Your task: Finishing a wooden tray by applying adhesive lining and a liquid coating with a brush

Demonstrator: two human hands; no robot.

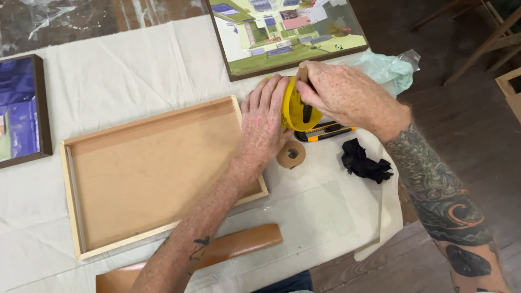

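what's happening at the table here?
A person works at a table covered in white cloth. The left hand steadies a yellow container, while the right hand holds a thin brush-like tool dipped into it. Just left of the hands lies an empty wooden frame tray, back side up. A yellow utility knife, a roll of brown tape and a black rag sit close by. A framed painting lies beyond the hands.
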